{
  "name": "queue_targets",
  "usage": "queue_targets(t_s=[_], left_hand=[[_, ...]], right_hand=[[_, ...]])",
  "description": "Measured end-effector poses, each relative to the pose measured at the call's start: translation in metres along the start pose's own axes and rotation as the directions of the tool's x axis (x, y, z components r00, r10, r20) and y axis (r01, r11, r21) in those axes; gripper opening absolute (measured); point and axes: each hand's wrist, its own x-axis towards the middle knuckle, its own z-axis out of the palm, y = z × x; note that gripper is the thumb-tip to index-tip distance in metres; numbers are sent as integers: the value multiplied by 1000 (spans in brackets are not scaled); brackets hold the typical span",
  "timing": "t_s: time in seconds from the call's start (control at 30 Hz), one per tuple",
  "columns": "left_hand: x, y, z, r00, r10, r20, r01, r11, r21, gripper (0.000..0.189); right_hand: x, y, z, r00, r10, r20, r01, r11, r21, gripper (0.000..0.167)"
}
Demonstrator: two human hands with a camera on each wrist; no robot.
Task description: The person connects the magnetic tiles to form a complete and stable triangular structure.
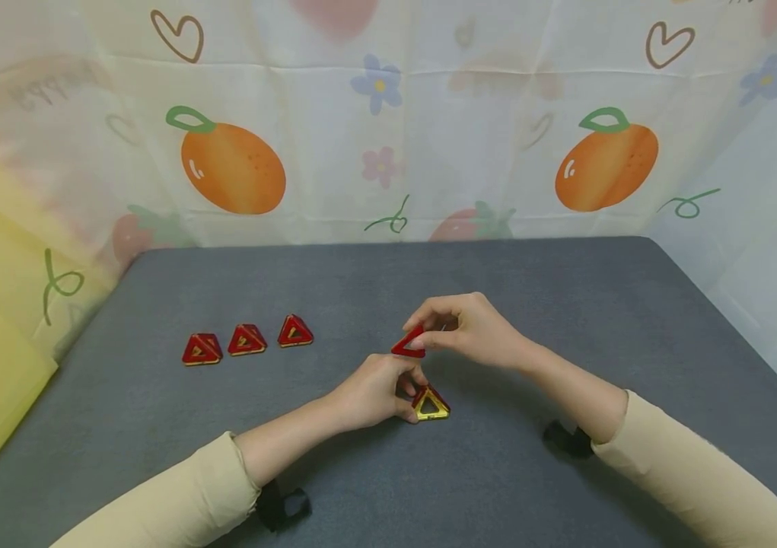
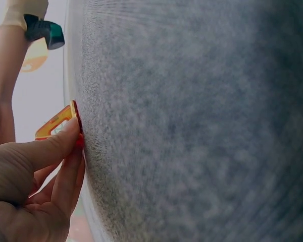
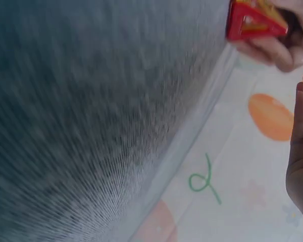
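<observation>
Near the middle of the table, my left hand (image 1: 376,390) pinches a small partly built frame of triangular magnetic tiles (image 1: 433,412), with a yellow face toward me and red at its side. Its red side (image 3: 240,25) shows in the right wrist view, and the yellow face (image 2: 50,122) in the left wrist view. Just above and behind, my right hand (image 1: 480,332) grips a single red triangular magnetic tile (image 1: 402,349) between thumb and fingers. That tile is up off the table, over the back of my left hand.
Three small red-and-yellow pyramids stand in a row to the left: one outermost (image 1: 201,350), one in the middle (image 1: 247,340), one nearest my hands (image 1: 295,332). The dark grey table (image 1: 498,487) meets a printed cloth (image 1: 333,152) at its back and sides.
</observation>
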Motion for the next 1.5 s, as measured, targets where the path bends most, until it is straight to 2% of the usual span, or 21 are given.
queue_targets(t_s=[0.2,0.4,0.53,0.77,1.17,1.5], left_hand=[[1,-1,1,1000,-25,6,26,999,-31,47],[-1,-1,0,1000,4,-4,-4,1000,17,31],[-2,-2,-1,1000,12,-11,-12,1000,17,30],[-1,-4,1,1000,19,-6,-19,1000,21,33],[0,-3,1,1000,25,-10,-25,1000,10,34],[-1,-3,0,999,32,-12,-32,999,2,34]], right_hand=[[-18,-4,5,1000,-4,6,4,1000,12,21],[-32,-4,5,999,-6,31,7,1000,-29,19],[-37,-6,6,998,-6,57,10,998,-65,17],[-40,-3,11,995,-13,101,19,998,-57,14],[-39,2,15,991,-19,135,41,985,-166,16],[-37,7,23,985,-20,172,48,986,-161,16]])
